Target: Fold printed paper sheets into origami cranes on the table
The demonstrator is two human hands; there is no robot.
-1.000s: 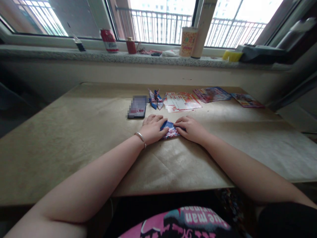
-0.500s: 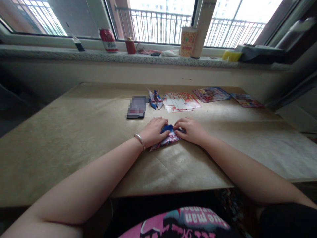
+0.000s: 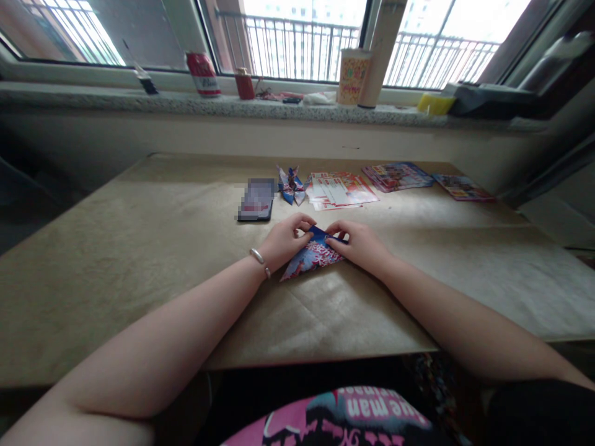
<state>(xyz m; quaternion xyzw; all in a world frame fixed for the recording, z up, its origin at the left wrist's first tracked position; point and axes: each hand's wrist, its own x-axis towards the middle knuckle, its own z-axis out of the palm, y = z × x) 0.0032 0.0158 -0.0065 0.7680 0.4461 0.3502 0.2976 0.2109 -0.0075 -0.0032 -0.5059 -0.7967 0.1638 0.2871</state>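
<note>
A folded sheet of printed paper [image 3: 313, 255], blue with pink and white print, lies on the table in front of me in a roughly triangular shape. My left hand [image 3: 292, 236] pinches its upper left edge between thumb and fingers. On the upper right edge, my right hand [image 3: 356, 241] grips the paper with thumb and bent fingers. Both hands are close together, with the paper's blue corner showing between them. Its lower left corner points towards me.
Beyond my hands are a phone [image 3: 257, 199], a folded paper piece [image 3: 292, 186] with pointed flaps, and white-and-red sheets [image 3: 341, 189]. Printed stacks [image 3: 397, 176] lie farther right on the table [image 3: 139, 248]. A can [image 3: 203, 74] and paper cup [image 3: 353, 75] stand on the sill.
My left hand has lifted from lying flat over the paper to pinching its upper edge. More of the paper's printed face shows. My right hand has hardly moved.
</note>
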